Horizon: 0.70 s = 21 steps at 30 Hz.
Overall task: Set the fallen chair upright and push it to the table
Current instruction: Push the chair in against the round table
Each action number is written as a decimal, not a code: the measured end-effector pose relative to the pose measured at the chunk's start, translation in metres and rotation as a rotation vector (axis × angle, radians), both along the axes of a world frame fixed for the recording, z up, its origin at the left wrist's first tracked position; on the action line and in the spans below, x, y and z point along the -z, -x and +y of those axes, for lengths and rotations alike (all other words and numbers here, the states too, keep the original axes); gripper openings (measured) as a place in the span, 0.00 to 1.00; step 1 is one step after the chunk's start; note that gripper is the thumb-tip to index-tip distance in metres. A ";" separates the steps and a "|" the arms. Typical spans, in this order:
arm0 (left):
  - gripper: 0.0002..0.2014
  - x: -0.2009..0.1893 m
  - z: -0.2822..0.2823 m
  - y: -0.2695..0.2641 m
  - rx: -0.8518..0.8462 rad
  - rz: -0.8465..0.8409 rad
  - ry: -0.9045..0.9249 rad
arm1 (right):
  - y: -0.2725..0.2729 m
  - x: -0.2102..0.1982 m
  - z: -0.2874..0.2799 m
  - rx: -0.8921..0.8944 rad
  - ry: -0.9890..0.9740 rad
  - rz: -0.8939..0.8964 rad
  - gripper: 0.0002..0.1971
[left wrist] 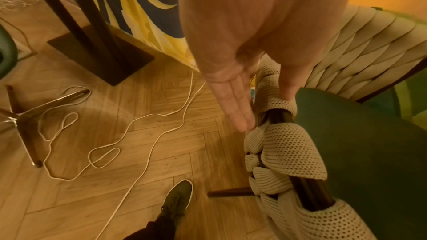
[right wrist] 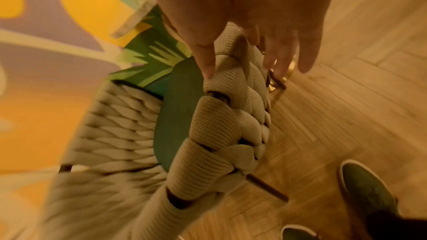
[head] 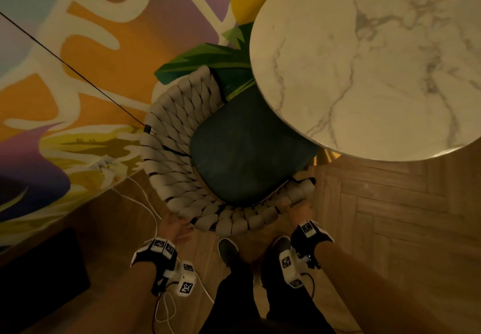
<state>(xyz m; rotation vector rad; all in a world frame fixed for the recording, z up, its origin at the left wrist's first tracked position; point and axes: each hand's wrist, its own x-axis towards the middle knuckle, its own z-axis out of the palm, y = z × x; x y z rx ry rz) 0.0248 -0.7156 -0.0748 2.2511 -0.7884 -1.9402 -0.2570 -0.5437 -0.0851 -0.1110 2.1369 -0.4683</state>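
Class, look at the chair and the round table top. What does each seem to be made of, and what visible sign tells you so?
Chair: backrest of thick beige knitted cord, ribbed, woven over a dark glossy frame, probably metal; seat cushion matte dark green, perhaps velvet or leather.
Table top: white with grey veins and a smooth sheen, so marble or a marble-look surface.

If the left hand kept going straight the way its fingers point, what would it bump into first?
The chair: the left hand's straight fingers already lie against its woven back rim, so probably nothing lies between.
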 end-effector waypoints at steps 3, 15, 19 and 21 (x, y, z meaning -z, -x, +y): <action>0.34 -0.002 -0.006 -0.004 -0.013 -0.038 0.126 | -0.008 -0.011 0.003 -0.253 0.022 0.181 0.48; 0.25 0.019 -0.038 -0.018 0.266 -0.101 0.314 | -0.012 -0.001 -0.028 -1.275 -0.105 0.431 0.21; 0.24 0.000 -0.041 -0.012 0.225 -0.153 0.328 | -0.019 0.001 -0.031 -1.321 -0.101 0.414 0.21; 0.24 -0.007 -0.043 -0.016 0.218 -0.201 0.329 | -0.027 0.001 -0.032 -1.298 -0.089 0.391 0.20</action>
